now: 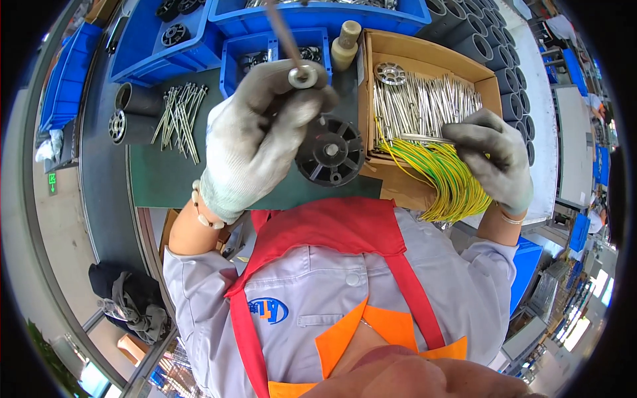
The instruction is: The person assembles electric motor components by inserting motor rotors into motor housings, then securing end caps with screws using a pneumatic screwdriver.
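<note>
My left hand (255, 136) holds a long thin rod (284, 36), and a small metal ring (303, 77) is at the fingertips. Just beside this hand there is a black round part (330, 151). My right hand (494, 156) pinches one metal stick (423, 138) above the cardboard box (489, 91), where many similar sticks (424, 103) lie. Near it are yellow-green wires (451, 182) in a bunch.

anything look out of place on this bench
One spoked round piece lies on the metal rods in the cardboard box, odd because it's the only such piece among them. I see no clear damage.
</note>
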Demonstrator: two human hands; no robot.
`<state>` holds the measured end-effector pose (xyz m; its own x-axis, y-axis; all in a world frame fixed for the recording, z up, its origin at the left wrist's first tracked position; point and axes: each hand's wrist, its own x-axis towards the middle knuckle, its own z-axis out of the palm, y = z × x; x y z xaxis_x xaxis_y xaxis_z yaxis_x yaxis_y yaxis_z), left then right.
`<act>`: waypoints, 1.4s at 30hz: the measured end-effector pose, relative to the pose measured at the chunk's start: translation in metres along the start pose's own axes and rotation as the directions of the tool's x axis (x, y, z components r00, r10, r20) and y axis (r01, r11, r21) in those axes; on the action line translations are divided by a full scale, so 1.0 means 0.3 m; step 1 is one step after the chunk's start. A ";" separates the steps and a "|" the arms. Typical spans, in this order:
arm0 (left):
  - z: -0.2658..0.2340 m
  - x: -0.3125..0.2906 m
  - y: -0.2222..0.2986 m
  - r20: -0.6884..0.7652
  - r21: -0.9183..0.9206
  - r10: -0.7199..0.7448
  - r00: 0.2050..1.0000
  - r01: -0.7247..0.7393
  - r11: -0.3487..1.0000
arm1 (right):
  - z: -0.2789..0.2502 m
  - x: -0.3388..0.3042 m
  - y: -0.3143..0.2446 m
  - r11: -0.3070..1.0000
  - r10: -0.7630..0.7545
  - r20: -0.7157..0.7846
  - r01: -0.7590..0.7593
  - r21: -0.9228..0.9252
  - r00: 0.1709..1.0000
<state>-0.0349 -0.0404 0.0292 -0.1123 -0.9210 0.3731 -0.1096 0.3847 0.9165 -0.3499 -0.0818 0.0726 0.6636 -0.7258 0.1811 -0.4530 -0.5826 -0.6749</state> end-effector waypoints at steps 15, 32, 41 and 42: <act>0.026 -0.125 -0.115 0.196 0.062 -0.068 0.978 0.057 0.996 | 0.002 0.154 -0.271 0.732 -0.122 0.496 0.415 -0.541 0.860; 0.031 -0.159 -0.218 0.049 -0.067 -0.148 0.988 0.151 0.986 | 0.277 0.288 -0.470 0.839 -0.542 0.252 0.532 0.112 0.802; 0.018 -0.167 -0.251 0.142 0.221 0.228 0.963 -0.255 0.941 | 0.225 0.208 -0.143 0.940 -0.320 0.260 0.340 -0.038 0.911; 0.022 -0.170 -0.255 0.134 0.214 0.214 0.968 -0.239 0.947 | 0.247 0.196 -0.136 0.932 -0.320 0.257 0.352 -0.089 0.912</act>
<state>-0.0273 -0.0224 -0.0609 -0.2640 -0.8003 0.5383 -0.2886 0.5981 0.7476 -0.2484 -0.0735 0.0579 0.9031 -0.3816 0.1971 -0.2416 -0.8308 -0.5013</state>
